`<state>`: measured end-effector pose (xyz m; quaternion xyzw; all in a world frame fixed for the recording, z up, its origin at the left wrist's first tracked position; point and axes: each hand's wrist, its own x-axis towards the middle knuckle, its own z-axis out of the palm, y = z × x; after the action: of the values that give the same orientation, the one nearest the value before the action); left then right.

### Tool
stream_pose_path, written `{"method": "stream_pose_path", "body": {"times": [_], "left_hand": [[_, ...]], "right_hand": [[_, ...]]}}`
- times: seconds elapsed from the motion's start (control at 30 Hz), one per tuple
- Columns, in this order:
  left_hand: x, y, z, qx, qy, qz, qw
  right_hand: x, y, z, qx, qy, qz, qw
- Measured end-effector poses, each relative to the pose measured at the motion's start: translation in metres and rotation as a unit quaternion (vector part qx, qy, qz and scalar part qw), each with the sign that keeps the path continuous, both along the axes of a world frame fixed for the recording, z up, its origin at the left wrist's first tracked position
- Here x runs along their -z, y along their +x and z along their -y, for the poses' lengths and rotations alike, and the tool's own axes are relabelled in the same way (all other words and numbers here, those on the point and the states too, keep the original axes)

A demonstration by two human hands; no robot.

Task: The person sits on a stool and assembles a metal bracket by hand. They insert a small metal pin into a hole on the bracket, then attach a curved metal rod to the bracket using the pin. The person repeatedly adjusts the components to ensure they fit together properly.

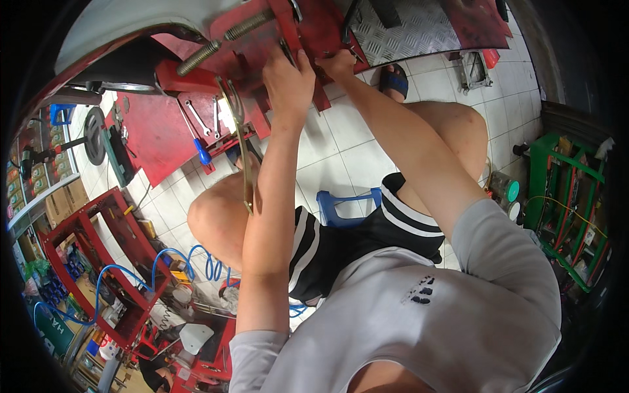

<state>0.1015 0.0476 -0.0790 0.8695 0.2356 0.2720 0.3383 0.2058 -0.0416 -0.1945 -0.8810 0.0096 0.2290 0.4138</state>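
A: Workshop floor is white tile (341,141), red machine (262,39) overhead in view, both arms reaching up to it.

B: Hands?

A: Left hand (288,78) is clenched on the red bracket (308,36), fingers curled over its edge. Right hand (339,64) is just beside it, touching the same bracket near the checker plate (406,29). Can't tell whether right is gripping or only pressing.

B: Bracket orientation?

A: Long axis runs roughly up-down in frame, tilted. It lies straight ahead of both hands, away from the body. Left hand is further onto it; right is at its lower edge.

B: Anything loose nearby?

A: Spring (200,57) sits left of the left hand, apart from it. Wrenches (196,116) lie on the red tray (154,131), well apart, untouched. Curved metal lever (244,154) hangs beside the left forearm. Blue stool (341,203) is under the person.
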Motion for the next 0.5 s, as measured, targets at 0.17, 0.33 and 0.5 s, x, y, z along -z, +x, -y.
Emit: {"method": "stream_pose_path", "body": {"times": [0.17, 0.33, 0.5], "left_hand": [[-0.020, 0.000, 0.017, 0.053, -0.078, -0.054, 0.994], [-0.003, -0.010, 0.015, 0.022, -0.086, -0.064, 0.994], [-0.011, 0.009, 0.010, -0.002, -0.297, -0.086, 0.951]], "right_hand": [[-0.036, 0.019, 0.010, 0.258, 0.502, -0.241, 0.789], [-0.119, 0.030, 0.008, 0.123, 0.609, -0.274, 0.734], [-0.167, 0.024, 0.022, 0.022, 0.495, -0.227, 0.838]]}}
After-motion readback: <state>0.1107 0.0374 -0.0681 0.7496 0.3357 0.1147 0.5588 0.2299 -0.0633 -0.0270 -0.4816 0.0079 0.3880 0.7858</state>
